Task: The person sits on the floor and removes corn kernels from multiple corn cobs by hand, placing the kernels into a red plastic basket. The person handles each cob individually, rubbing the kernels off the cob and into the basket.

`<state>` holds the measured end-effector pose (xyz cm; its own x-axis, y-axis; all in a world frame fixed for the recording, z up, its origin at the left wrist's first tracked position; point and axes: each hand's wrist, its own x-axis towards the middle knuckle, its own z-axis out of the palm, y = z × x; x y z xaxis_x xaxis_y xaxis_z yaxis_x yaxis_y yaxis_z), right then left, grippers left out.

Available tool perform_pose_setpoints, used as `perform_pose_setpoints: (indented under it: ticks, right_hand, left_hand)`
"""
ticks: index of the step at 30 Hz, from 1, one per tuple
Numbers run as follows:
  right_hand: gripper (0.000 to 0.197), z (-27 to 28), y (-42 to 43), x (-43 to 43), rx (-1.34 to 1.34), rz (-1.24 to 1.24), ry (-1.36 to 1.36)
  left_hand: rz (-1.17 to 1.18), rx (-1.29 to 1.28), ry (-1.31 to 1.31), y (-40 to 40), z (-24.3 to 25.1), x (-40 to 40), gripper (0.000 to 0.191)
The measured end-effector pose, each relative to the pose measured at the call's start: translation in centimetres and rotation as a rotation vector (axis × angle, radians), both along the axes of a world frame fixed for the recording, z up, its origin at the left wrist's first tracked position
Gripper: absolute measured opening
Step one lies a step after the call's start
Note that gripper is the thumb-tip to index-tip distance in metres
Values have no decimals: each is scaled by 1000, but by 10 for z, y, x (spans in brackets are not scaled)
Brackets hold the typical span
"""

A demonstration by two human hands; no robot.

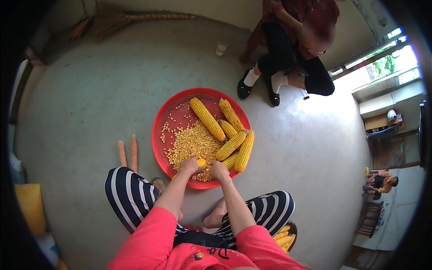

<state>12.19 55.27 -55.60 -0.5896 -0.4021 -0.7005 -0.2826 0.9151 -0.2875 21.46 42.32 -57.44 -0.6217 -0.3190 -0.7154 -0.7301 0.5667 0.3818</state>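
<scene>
A round red plastic sieve tray [157, 148] lies on the floor before me. Loose yellow corn kernels [194, 140] are heaped in its left and middle part, and several whole ears of dried corn [207, 118] lie at its right and top. Over the near side of the tray, my left hand [189, 166] is closed around an ear of corn [201, 163], whose yellow end shows by the fingers. Close to its right is my right hand [218, 169], fingers curled over the kernels; whether it holds anything is hidden.
Two bare corncobs [134, 153] lie on the floor left of the tray. A container of corn ears [285, 239] stands by my right knee. A seated person [287, 44] is beyond the tray, near a plastic cup [220, 50]. A broom [135, 17] lies along the wall.
</scene>
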Motion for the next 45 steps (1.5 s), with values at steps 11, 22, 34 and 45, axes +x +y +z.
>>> perform_pose_setpoints:
  ticks: [11,22,34,45]
  right_hand:
    - [34,0,-1,48,-3,-172,115]
    - [56,10,6,70,-313,-124,271]
    - [60,207,-7,17,-1242,-159,-424]
    - [68,231,14,28,-1113,47,-282]
  left_hand:
    - [76,-37,12,3,3,11,76]
    - [524,112,376,-4,15,24,103]
    - [539,617,653,-15,213,-9,66]
    - [79,-8,1144,-16,221,9,45]
